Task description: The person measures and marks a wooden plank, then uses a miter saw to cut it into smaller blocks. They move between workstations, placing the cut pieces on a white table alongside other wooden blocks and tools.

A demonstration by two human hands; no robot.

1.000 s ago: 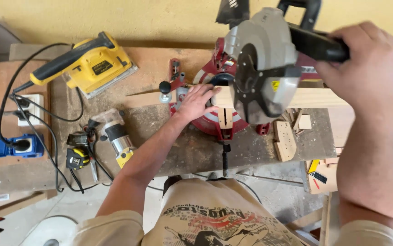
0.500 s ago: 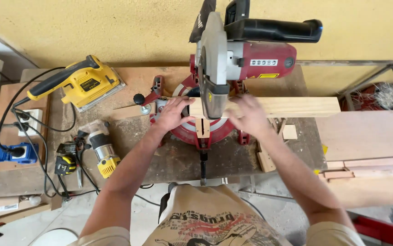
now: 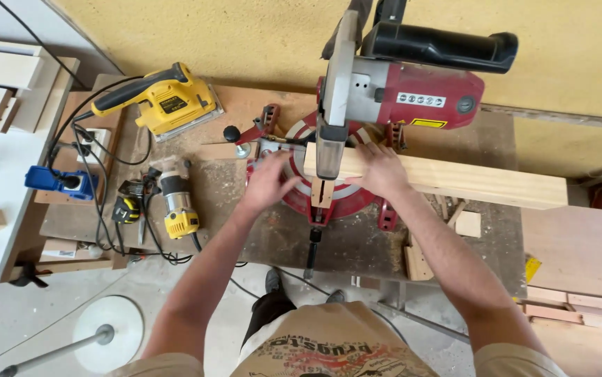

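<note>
A red and grey mitre saw (image 3: 385, 91) stands on the workbench with its head raised. A long pale wooden plank (image 3: 482, 183) lies across the saw's base and sticks out to the right. My right hand (image 3: 378, 171) presses flat on the plank just right of the blade. My left hand (image 3: 267, 183) hovers with spread fingers over the red saw table (image 3: 294, 199), left of the blade, holding nothing. The plank's left end is partly hidden behind the blade guard.
A yellow sander (image 3: 165, 101) and a yellow router (image 3: 175, 202) lie left on the bench (image 3: 357, 244) among black cables. A blue clamp (image 3: 56, 183) sits far left. Wood offcuts (image 3: 467, 223) lie right of the saw. A white round stand base (image 3: 109, 335) rests on the floor.
My right hand let go of the saw handle and the head rose. That hand came down onto the plank. My left hand lifted off the wood and spread over the saw table.
</note>
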